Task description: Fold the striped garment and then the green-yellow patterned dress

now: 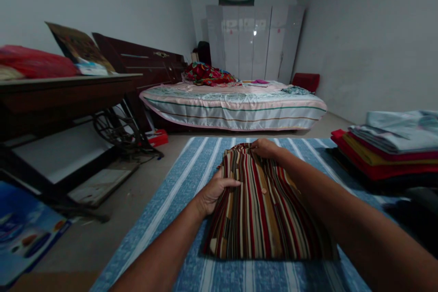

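A folded striped shirt point(262, 210) in red, brown and cream lies on a blue striped mat point(185, 178) on the floor. My left hand point(215, 191) rests on the shirt's left edge, fingers laid flat over the cloth and thumb tucked at the side. My right hand point(265, 148) is at the far top edge of the shirt, fingers curled onto the collar end. Both forearms reach in from the bottom of the view.
A stack of folded cloths point(386, 150) sits at the right of the mat. A sewing-machine table point(65, 96) stands at the left. A bed point(236, 105) with a heap of clothes and a white wardrobe point(253, 41) lie beyond.
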Available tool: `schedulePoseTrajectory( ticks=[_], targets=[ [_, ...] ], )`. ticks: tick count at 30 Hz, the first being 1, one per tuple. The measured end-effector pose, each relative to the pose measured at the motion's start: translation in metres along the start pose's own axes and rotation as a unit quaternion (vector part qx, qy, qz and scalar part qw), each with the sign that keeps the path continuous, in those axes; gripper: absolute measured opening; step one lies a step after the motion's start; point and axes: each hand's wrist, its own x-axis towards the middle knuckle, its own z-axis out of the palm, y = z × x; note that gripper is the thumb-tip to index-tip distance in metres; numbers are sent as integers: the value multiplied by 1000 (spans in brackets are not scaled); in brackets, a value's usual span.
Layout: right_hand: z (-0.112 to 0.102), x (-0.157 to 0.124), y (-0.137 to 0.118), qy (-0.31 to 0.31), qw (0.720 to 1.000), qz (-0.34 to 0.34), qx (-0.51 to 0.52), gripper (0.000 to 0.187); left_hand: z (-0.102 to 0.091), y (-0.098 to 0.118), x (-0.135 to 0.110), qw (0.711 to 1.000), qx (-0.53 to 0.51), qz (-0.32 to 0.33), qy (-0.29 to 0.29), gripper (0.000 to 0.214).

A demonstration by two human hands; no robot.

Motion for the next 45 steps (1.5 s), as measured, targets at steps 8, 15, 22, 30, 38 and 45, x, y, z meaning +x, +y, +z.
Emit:
schedulePoseTrajectory(
  ticks=[8,15,22,30,38,45],
  targets=[
    [-13,2,7,0,1000,10,-22,25,-12,25,22,995,46,84,-26,102],
    [-6,0,5,0,1000,3,-25,26,-21,25,62,983,70,134,105,98],
    [-13,-1,6,11,1000,2,-28,27,-33,21,83,893,316,252,197,82],
    [-10,1,0,1,999,4,-48,28,-24,21,71,734,550,224,330,58],
    [-12,0,-1,0,996,-9,-87,25,6,-4,63,679,715,150,72,43],
    [-18,-9,18,8,997,22,-69,37,2,-20,63,683,716,109,94,55]
  ],
)
